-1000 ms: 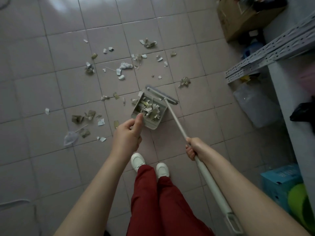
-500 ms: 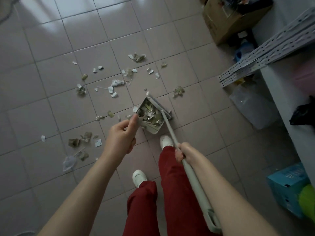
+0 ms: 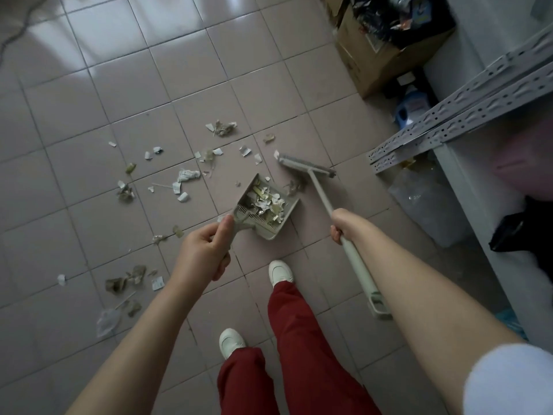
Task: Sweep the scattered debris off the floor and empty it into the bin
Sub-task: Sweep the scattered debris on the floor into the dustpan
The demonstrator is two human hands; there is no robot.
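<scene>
My left hand [image 3: 206, 252] grips the handle of a pale green dustpan [image 3: 281, 227] that holds a heap of paper scraps and dry leaves. My right hand [image 3: 344, 224] is closed around the pale shaft of a broom [image 3: 324, 199], whose head [image 3: 306, 165] rests on the tiles just right of the pan's mouth. A small clump of debris [image 3: 296, 187] lies between the broom head and the pan. More scraps and leaves [image 3: 185, 176] are scattered over the floor to the left and behind, with another cluster [image 3: 125, 281] near my left forearm.
A cardboard box [image 3: 377, 52] full of dark rubbish stands at the back right. Grey perforated metal rails [image 3: 454, 115] lean over a white ledge at the right, above a clear plastic container [image 3: 425, 205] and a blue bottle [image 3: 410, 110]. My white shoes [image 3: 279, 272] stand below the dustpan.
The broom head has swung out from the dustpan to the right and back. I have stepped forward, and the dustpan has turned with its mouth toward the broom.
</scene>
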